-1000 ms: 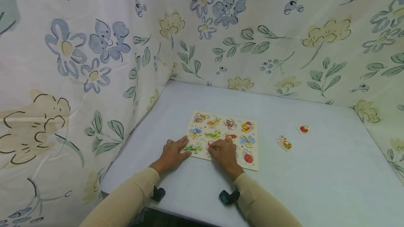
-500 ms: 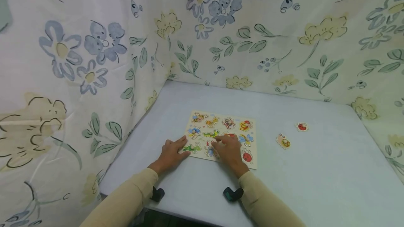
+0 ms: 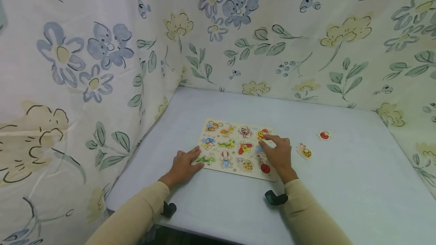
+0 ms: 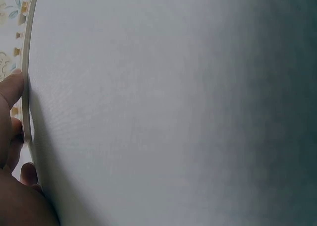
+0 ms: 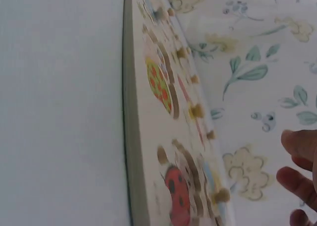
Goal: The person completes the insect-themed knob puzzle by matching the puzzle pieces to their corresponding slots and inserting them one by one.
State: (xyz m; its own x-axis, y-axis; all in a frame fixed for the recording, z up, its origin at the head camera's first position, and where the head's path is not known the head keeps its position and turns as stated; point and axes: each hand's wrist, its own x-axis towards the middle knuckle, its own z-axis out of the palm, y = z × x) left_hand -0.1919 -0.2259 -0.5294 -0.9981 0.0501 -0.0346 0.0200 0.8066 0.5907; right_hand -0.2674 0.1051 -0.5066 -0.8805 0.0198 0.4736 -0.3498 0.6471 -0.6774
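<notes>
A wooden knob puzzle board (image 3: 219,175) with colourful insect pictures lies flat on the table. My left hand (image 3: 182,166) rests at its lower left corner, fingertips touching the edge; the left wrist view shows the thumb (image 4: 12,87) against the board. Over the board's right side, my right hand (image 3: 280,154) has thumb and fingers apart, with nothing seen between them. Small knobs (image 5: 197,111) stand up from several pieces. The snail (image 5: 159,84) and ladybird (image 5: 179,196) pictures near the front look sunken and without knobs. Some right-hand pictures are hidden behind the hand.
Two loose pieces lie right of the board: a yellow spotted snail-like piece (image 3: 304,151) and a red ladybird piece (image 3: 325,135). Floral cloth (image 3: 289,48) hangs behind and to the left of the white table (image 3: 211,207). Dark devices sit at both wrists.
My right hand has moved right from the board's front middle to its right side, uncovering the blue beetle, red-winged insect and snail pictures. My left hand has stayed at the corner.
</notes>
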